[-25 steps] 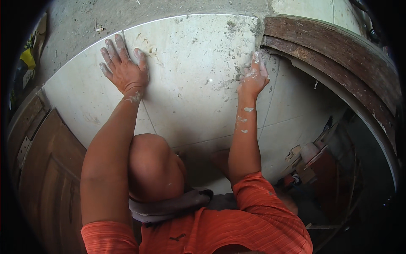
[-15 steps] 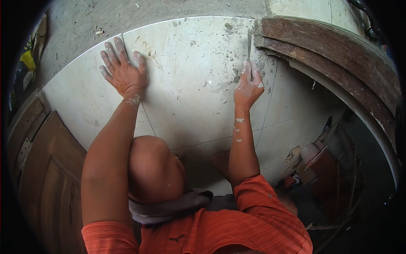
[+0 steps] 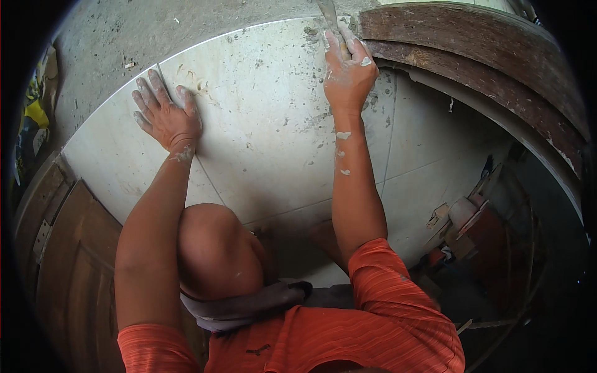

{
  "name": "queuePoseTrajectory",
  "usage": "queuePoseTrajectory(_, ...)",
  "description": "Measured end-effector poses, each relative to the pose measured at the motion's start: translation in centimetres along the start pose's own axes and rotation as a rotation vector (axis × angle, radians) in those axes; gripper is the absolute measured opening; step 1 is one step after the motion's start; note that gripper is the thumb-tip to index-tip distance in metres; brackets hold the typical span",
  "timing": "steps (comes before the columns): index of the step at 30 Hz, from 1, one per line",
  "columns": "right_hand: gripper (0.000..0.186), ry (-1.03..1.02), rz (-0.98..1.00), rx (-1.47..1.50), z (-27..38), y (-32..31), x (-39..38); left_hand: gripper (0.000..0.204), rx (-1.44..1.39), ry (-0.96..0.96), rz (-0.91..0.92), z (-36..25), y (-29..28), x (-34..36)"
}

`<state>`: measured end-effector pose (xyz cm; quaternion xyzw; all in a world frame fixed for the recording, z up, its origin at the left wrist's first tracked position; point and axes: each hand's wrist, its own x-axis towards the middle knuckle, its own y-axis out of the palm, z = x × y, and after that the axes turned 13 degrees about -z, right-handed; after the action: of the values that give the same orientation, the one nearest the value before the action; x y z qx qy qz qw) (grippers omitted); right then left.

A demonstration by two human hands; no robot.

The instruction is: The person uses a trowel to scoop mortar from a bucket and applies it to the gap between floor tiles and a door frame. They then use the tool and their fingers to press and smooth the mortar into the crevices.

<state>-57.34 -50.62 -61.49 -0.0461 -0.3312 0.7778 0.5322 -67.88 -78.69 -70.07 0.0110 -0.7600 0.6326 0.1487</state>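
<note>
My left hand [image 3: 163,118] lies spread on the pale floor tile [image 3: 249,81] near its far edge, fingers smeared with grey paste. Up at the top centre, my right hand [image 3: 347,78] grips a narrow metal scraper [image 3: 328,13], its blade pointing away from me past the tile's edge, beside the left end of the worn dark wooden frame [image 3: 448,31]. Grey spatters dot the tile around that hand, and white smears mark the back of it and the forearm.
Rough grey concrete [image 3: 137,37] lies beyond the tiles. A brown wooden door [image 3: 74,248] stands at left, with a yellow-and-black bag [image 3: 34,112] above it. At lower right is a pile of boards, containers and tools [image 3: 463,217]. My bare knee [image 3: 217,248] is bent below my hands.
My right hand has moved forward and left with the scraper, toward the tile's far edge. The view has shifted slightly; my left hand still lies spread on the tile.
</note>
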Motion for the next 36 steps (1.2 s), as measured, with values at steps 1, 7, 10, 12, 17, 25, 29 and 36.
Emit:
queuePoseTrajectory(1,0.030,-0.004,-0.002,0.006,0.6,0.3,-0.6,0.075,0.000,-0.001,-0.007,0.2,0.2,0.3)
queuePoseTrajectory(7,0.029,0.049,0.051,-0.159,0.0,-2.4,-6.2,0.075,0.006,0.001,0.004,0.2,-0.2,-0.1)
queuePoseTrajectory(10,0.031,0.046,0.051,-0.220,-0.4,-3.0,-5.5,0.075,0.006,0.015,-0.003,-0.2,-0.3,-0.1)
queuePoseTrajectory(12,0.031,0.108,0.189,-0.222,-2.1,-3.7,-6.7,0.076,-0.002,0.000,0.001,0.1,-0.2,-0.1)
queuePoseTrajectory(17,0.032,0.300,0.105,-0.053,-3.5,-6.4,-8.7,0.076,0.009,0.007,0.002,0.5,-0.2,-0.1)
queuePoseTrajectory(25,0.032,0.555,0.150,-0.064,-3.5,-5.3,-2.5,0.076,-0.005,0.014,-0.016,0.2,-0.2,-0.1)
queuePoseTrajectory(29,0.031,0.334,0.086,-0.189,-4.3,-5.2,-0.7,0.076,0.000,-0.010,0.008,-0.3,-0.1,0.0)
queuePoseTrajectory(36,0.036,0.607,0.315,0.049,3.3,-7.8,1.3,0.075,0.016,-0.035,-0.004,0.6,-0.4,0.2)
